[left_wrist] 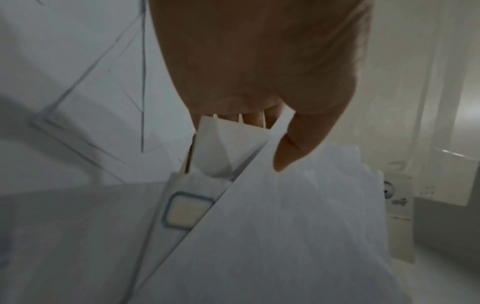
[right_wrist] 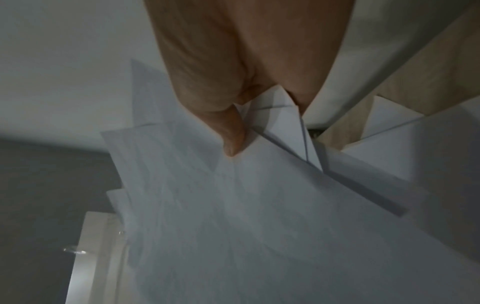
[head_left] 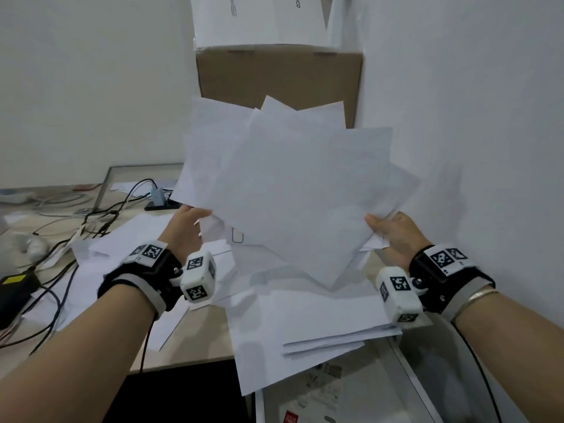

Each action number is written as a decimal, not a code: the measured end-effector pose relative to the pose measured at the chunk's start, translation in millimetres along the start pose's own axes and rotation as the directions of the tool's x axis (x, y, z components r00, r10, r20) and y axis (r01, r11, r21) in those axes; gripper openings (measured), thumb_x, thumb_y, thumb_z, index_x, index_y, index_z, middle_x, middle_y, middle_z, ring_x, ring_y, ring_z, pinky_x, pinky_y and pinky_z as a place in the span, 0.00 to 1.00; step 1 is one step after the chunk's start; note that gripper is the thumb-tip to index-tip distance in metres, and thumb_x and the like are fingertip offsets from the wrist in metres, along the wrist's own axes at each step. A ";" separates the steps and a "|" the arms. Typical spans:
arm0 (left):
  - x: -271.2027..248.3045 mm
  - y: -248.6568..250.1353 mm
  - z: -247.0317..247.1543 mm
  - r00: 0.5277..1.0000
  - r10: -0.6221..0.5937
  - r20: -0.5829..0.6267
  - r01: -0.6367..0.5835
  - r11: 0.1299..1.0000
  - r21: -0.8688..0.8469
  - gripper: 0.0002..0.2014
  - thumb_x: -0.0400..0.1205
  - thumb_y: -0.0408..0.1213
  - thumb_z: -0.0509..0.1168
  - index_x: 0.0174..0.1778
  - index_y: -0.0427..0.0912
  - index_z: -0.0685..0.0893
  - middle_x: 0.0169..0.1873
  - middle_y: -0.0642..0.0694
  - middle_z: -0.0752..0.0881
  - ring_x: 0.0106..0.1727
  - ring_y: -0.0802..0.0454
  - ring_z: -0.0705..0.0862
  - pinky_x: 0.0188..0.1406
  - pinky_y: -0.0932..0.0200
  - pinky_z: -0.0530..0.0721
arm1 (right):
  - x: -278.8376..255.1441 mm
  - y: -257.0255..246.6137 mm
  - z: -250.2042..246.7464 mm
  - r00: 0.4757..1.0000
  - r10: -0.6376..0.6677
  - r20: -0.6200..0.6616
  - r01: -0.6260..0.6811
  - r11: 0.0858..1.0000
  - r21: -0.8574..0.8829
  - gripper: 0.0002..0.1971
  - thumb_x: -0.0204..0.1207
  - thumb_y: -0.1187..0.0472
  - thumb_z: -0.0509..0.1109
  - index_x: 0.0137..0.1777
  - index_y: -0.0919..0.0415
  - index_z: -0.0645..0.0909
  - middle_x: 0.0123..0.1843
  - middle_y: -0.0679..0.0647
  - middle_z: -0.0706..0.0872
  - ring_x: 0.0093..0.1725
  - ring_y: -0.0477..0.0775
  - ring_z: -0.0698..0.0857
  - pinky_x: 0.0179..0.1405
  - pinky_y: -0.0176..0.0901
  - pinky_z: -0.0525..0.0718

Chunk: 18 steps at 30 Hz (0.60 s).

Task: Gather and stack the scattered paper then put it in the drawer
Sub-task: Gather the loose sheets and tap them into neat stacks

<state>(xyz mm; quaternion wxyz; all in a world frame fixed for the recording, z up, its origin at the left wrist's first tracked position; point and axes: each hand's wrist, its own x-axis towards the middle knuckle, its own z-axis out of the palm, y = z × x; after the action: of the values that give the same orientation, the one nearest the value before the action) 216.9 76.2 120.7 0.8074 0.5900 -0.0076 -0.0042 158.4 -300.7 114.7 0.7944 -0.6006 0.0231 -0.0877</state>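
A loose, fanned bundle of white paper sheets (head_left: 290, 184) is held up in the air above the desk. My left hand (head_left: 189, 218) pinches its lower left edge, thumb on top of the sheets (left_wrist: 298, 226). My right hand (head_left: 387, 227) pinches the lower right corner, thumb pressed on the top sheet (right_wrist: 246, 216). More white sheets (head_left: 305, 319) lie scattered on the desk below, some hanging over its front edge. An open drawer (head_left: 351, 398) shows under them at the bottom.
A brown cardboard box (head_left: 277, 77) with white boxes on top stands behind the bundle. Black cables (head_left: 61, 264) and a black adapter (head_left: 15, 288) crowd the desk's left side. A white wall (head_left: 473, 117) rises close on the right.
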 end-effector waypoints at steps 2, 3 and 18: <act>1.9 5.8 -6.0 0.997 0.019 -0.070 -0.023 0.998 -0.065 0.06 0.81 0.29 0.64 0.50 0.43 0.77 0.46 0.49 0.85 0.45 0.53 0.85 0.36 0.60 0.86 | 1.7 1.2 -6.1 1.000 0.018 0.026 -0.018 0.999 -0.032 0.06 0.78 0.67 0.68 0.50 0.70 0.84 0.43 0.62 0.91 0.47 0.64 0.89 0.53 0.56 0.88; 1.7 8.5 -11.1 0.997 0.036 -0.075 -0.041 0.997 -0.072 0.09 0.80 0.31 0.66 0.55 0.43 0.78 0.48 0.49 0.86 0.45 0.53 0.86 0.37 0.60 0.86 | 1.6 4.0 -8.8 0.999 0.030 0.039 -0.028 0.999 -0.040 0.10 0.74 0.63 0.74 0.50 0.70 0.84 0.45 0.63 0.91 0.50 0.65 0.88 0.56 0.58 0.86; -4.1 -10.7 -7.4 0.993 0.085 -0.084 -0.048 0.926 0.376 0.15 0.80 0.35 0.69 0.60 0.32 0.82 0.57 0.34 0.86 0.58 0.35 0.85 0.62 0.40 0.82 | 5.1 17.0 -2.4 1.000 0.022 0.017 -0.022 1.000 0.001 0.13 0.68 0.61 0.78 0.51 0.65 0.84 0.48 0.61 0.91 0.54 0.65 0.88 0.60 0.62 0.83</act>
<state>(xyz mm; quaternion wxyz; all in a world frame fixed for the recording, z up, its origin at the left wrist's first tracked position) 212.9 80.0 108.3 0.6796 0.7315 0.0117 0.0539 165.0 -299.4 98.1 0.7958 -0.6006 0.0228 -0.0738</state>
